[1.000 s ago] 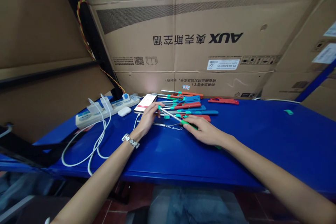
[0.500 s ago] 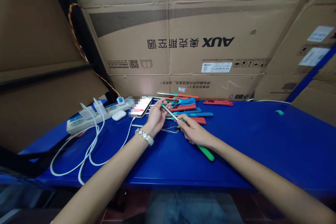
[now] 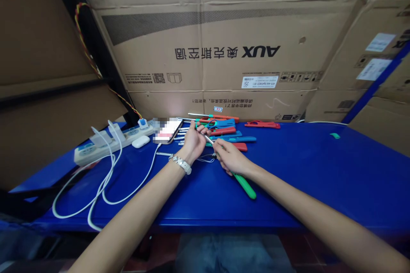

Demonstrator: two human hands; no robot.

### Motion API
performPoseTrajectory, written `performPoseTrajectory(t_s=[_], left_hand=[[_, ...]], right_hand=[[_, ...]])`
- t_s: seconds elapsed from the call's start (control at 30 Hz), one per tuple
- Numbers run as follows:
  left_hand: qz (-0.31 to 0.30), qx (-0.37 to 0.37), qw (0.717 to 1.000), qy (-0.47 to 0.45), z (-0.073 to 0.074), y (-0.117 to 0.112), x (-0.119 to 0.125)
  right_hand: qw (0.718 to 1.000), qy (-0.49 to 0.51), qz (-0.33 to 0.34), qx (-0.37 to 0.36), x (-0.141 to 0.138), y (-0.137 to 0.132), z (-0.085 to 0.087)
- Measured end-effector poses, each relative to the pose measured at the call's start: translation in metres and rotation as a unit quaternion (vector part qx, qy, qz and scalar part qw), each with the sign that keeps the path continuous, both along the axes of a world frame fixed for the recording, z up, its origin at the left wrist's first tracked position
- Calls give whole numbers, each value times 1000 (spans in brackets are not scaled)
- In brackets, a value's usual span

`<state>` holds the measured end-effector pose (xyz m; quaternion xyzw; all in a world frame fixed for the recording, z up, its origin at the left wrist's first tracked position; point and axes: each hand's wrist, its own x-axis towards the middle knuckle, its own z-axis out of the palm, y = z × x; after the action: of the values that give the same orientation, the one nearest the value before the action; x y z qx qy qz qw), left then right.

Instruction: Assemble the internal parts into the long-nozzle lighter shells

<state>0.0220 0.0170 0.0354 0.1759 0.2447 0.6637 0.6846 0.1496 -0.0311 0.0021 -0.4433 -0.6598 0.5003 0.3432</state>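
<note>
A long-nosed lighter with a green handle (image 3: pixel 245 186) slants across the space between my hands. My right hand (image 3: pixel 233 156) is closed around its front part, and the handle's end sticks out below the palm. My left hand (image 3: pixel 194 141), palm up with curled fingers, grips the metal tube near its tip; the tip itself is hidden by the fingers. Just behind my hands lies a pile of long-nosed lighters in red (image 3: pixel 241 146), blue (image 3: pixel 246 139) and orange (image 3: pixel 232 118), their metal tubes pointing left.
A red plastic handle piece (image 3: pixel 262 124) and a green scrap (image 3: pixel 335 135) lie to the right on the blue table (image 3: pixel 288 170). At left are a phone (image 3: pixel 169 131), a white earphone case (image 3: pixel 141 141), a power strip (image 3: pixel 85 153) and white cables (image 3: pixel 109 170). Cardboard (image 3: pixel 205 30) stands behind.
The left hand's fingers have closed further around the tube's tip and moved nearer the right hand. My right hand keeps its hold on the green lighter. The view has shifted slightly.
</note>
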Motion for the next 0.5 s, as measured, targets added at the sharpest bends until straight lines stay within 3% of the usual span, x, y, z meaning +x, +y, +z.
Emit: performPoseTrajectory(t_s=[0.13,0.3,0.37,0.43,0.5], left_hand=[[7,4,1000,23,-4,-2,3],[22,-11,997,79,-19,-10,18],[19,-12,995,94,-22,-14,26],[-4,-3,994,108,-22,-18,29],[-85,42,986,140,-19,-22,25]], right_hand=[[999,-33,-9,33,-1,-5,1],[977,-94,-55,183,-1,0,0],[971,-88,-75,208,-2,6,-1],[980,-47,-81,173,-3,11,-1],[993,23,-69,89,-4,14,0]])
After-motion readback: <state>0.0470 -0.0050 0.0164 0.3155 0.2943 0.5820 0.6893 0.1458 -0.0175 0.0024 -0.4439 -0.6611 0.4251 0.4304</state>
